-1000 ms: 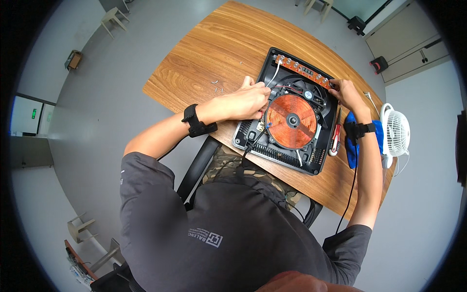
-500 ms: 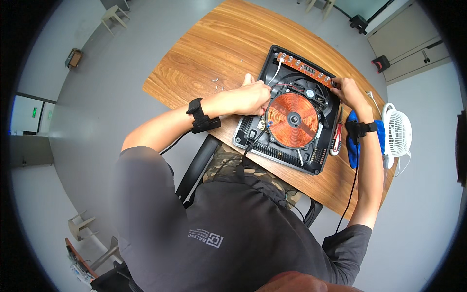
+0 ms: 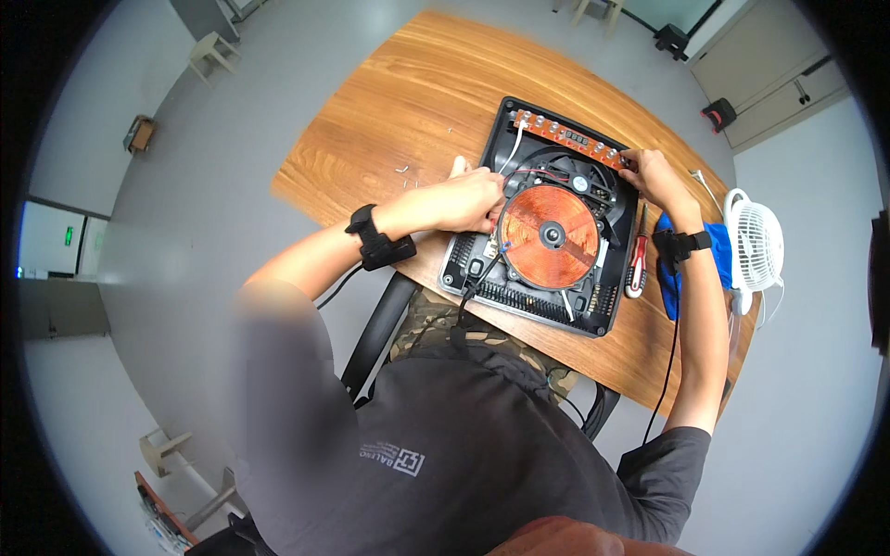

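Just one opened cooker (image 3: 547,222), two hands (image 3: 468,199).

Looks like an office or lab room used as a makeshift repair bench, not a proper workshop. Plain grey floor (image 3: 185,185), wide and mostly bare. Single wooden table (image 3: 408,102) w/ office-type chair under it. Grey cabinet doors (image 3: 788,83) top right, small stools (image 3: 209,51) by far walls, green-lit sign (image 3: 69,236) on left wall. On table: opened induction cooker (image 3: 547,222) w/ copper coil (image 3: 549,236) exposed, red-handled screwdriver (image 3: 637,269), blue cloth (image 3: 718,264), small white desk fan (image 3: 756,241), loose screws (image 3: 403,171). No tool racks or heavy machines in view.
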A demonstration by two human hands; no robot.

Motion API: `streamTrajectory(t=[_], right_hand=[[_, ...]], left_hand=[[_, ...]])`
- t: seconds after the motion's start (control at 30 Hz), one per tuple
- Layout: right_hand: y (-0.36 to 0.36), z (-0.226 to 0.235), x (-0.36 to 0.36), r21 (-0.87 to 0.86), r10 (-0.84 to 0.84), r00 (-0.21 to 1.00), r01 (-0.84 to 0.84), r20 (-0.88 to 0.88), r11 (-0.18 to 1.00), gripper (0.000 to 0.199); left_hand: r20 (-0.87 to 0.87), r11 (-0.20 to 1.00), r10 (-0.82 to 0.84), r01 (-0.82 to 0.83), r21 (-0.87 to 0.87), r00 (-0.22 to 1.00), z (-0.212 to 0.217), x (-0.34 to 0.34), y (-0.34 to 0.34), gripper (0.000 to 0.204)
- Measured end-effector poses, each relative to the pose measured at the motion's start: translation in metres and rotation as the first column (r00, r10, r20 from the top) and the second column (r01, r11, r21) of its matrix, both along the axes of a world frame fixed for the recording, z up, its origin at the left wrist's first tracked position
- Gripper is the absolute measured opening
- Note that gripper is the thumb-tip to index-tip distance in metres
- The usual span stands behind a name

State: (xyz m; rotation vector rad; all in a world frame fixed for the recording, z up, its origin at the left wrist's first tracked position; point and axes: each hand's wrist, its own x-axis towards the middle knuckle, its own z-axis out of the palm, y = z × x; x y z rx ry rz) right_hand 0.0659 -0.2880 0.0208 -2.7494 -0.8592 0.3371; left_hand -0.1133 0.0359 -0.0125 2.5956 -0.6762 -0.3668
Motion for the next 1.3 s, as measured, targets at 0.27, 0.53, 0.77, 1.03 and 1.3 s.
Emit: streamTrajectory(t=[0.27,0.53,0.77,1.03,1.3], right_hand=[[-0.007,-0.009,0.004,-0.006,0.005,0.999,-0.005,0.043,1.000,0.035],[0.003,0.007,-0.001,-0.168,-0.001,0.992,0.022,0.124,0.985,0.042],[-0.004,-0.007,0.005,-0.114,0.045,0.988,-0.028,0.146,0.993,0.039],[-0.004,-0.006,0.004,-0.081,0.051,0.989,-0.040,0.137,0.996,0.038],[-0.010,-0.022,0.007,-0.005,0.063,0.981,-0.063,0.181,0.998,0.037]], left_hand=[[0.139,0.981,-0.013,0.040,-0.189,0.990,0.022,0.032,0.031,0.017],[0.468,0.988,0.134,-0.083,-0.127,0.874,-0.003,0.089,0.019,0.034],[0.402,0.996,0.079,-0.058,-0.063,0.912,0.001,0.106,0.017,0.033],[0.434,0.997,0.055,-0.025,-0.076,0.899,-0.004,0.109,0.023,0.025],[0.337,0.998,0.038,-0.018,-0.064,0.941,0.014,0.101,0.028,0.037]])
